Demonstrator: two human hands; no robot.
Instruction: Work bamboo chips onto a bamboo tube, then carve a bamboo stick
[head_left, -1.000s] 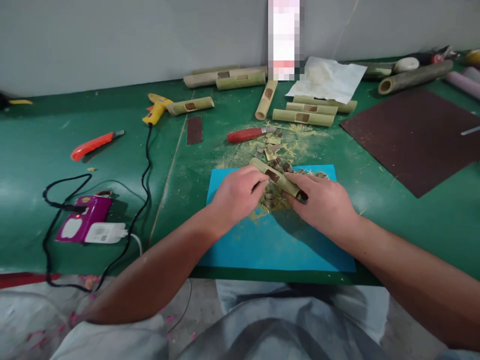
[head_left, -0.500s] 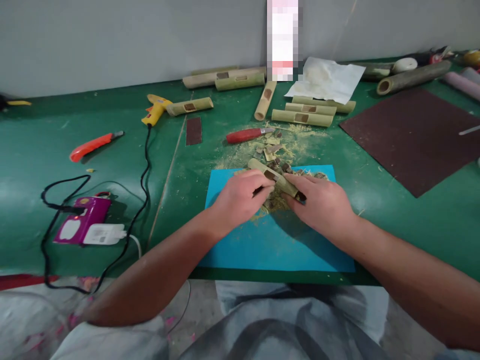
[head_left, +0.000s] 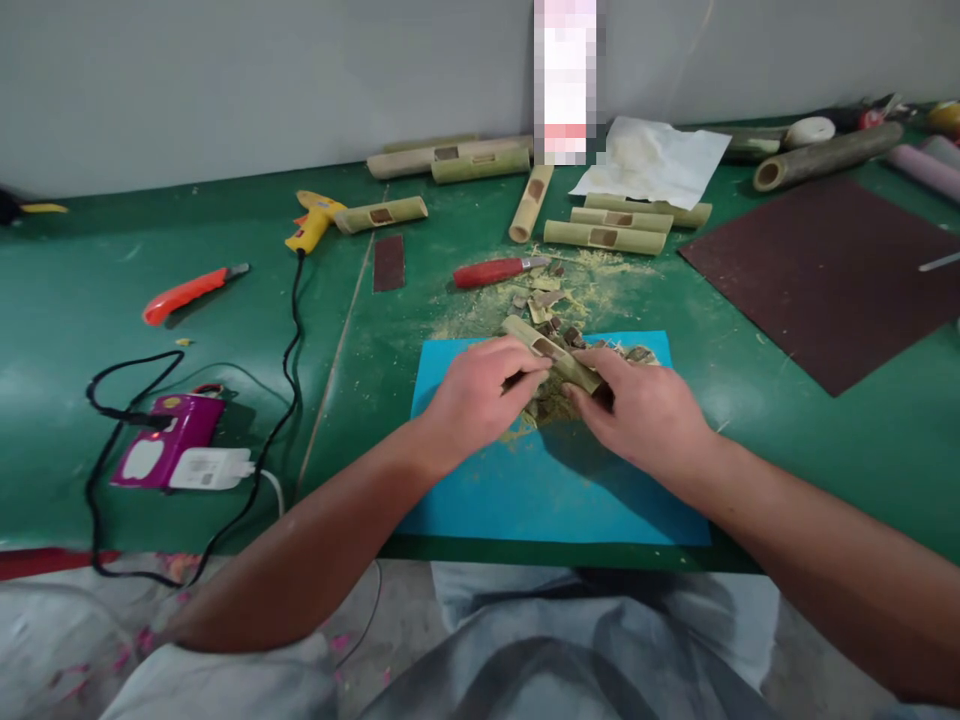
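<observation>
A short bamboo tube [head_left: 551,352] with a small rectangular hole cut in its side lies slanted over the blue mat [head_left: 551,470]. My right hand [head_left: 645,410] is closed around its near end. My left hand [head_left: 476,395] is closed in a pinch against the tube's middle, on a thin dark tool I cannot make out. Under both hands lies a heap of bamboo chips and sawdust [head_left: 551,400].
A red-handled knife [head_left: 499,269] lies just beyond the chips. Several cut bamboo tubes [head_left: 604,236] lie further back, with white paper [head_left: 651,158] and a dark brown sandpaper sheet [head_left: 832,265] on the right. Left: yellow glue gun [head_left: 313,218], orange cutter [head_left: 191,291], purple power strip [head_left: 169,452] with cables.
Both hands have shifted slightly on the tube. The right hand's fingers have curled tighter over the tube's near end. The tube has hardly moved.
</observation>
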